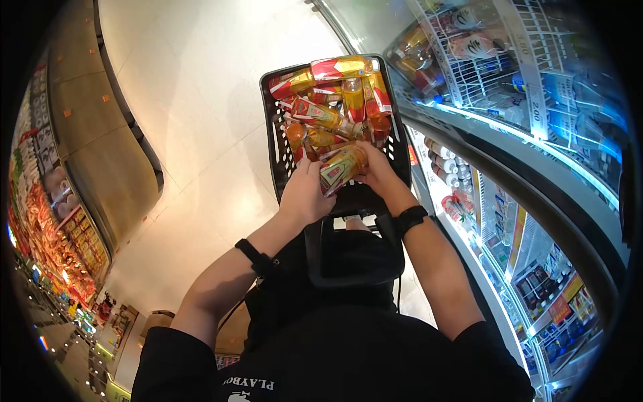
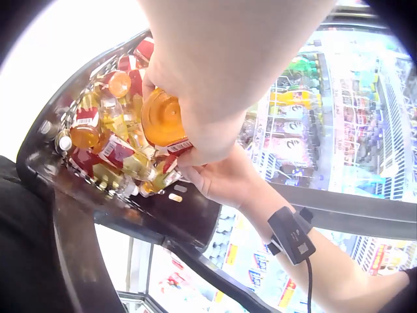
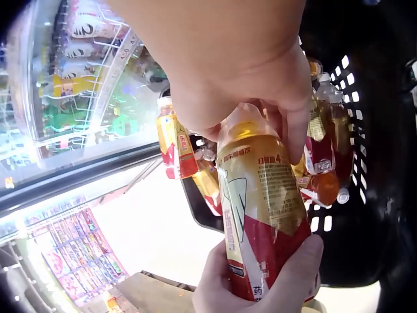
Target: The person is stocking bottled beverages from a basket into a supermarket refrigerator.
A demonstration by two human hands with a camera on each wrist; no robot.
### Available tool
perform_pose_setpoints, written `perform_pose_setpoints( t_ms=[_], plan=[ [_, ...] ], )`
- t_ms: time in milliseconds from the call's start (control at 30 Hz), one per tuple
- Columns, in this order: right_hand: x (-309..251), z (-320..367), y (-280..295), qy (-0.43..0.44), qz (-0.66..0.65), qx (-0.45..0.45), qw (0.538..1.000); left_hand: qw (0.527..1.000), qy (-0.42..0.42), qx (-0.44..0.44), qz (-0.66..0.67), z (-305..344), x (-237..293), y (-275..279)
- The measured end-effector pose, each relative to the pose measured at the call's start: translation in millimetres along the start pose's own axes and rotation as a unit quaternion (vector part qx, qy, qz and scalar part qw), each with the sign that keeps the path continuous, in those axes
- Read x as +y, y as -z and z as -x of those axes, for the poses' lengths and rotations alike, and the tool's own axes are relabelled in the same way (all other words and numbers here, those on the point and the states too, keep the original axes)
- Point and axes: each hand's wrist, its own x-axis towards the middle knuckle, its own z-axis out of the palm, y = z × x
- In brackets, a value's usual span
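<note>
Between both hands, above the near end of a black basket [image 1: 268, 134], is a drink bottle [image 1: 343, 167] with a red and gold label and amber liquid. My left hand [image 1: 308, 193] grips its lower end, thumb and fingers on opposite sides in the right wrist view. My right hand [image 1: 376, 171] curls its fingers around the neck end; the cap is hidden in the right wrist view. The bottle [image 3: 264, 208] shows its printed label to that camera, and its round base [image 2: 163, 119] faces the left wrist camera. Several similar bottles [image 1: 315, 115] lie jumbled in the basket.
The basket's black handle [image 1: 315, 258] is folded down toward my body. Close on the right runs a lit refrigerated display [image 1: 522, 120] with glass doors and shelved drinks. A brown-sided display counter [image 1: 100, 134] curves along the left, beyond pale floor [image 1: 201, 100].
</note>
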Motion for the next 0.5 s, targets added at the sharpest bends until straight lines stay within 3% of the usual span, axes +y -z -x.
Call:
perform_pose_setpoints(
  t_ms=[67, 133, 200, 267, 500],
  plan=[
    [-4.3, 23.5, 3.4, 0.020, -0.071, -0.100, 0.992, 1.000, -0.008, 0.015, 0.012, 18.8, 23.5, 13.3],
    [-17.8, 49.6, 4.4, 0.024, -0.057, -0.099, 0.993, 0.999, 0.007, 0.025, 0.036, 26.9, 40.6, 19.3],
    [-22.0, 77.8, 3.5, 0.028, -0.132, -0.147, 0.980, 0.999, 0.008, 0.034, 0.039, 37.7, 59.7, 20.7],
    [-20.2, 106.2, -2.7, 0.091, -0.213, -0.180, 0.956, 0.997, -0.008, 0.056, 0.047, 49.4, 80.3, 32.4],
    [-27.3, 179.9, 11.2, 0.148, -0.308, -0.110, 0.933, 0.992, -0.080, 0.081, 0.058, 88.6, 135.2, 53.8]
  ],
)
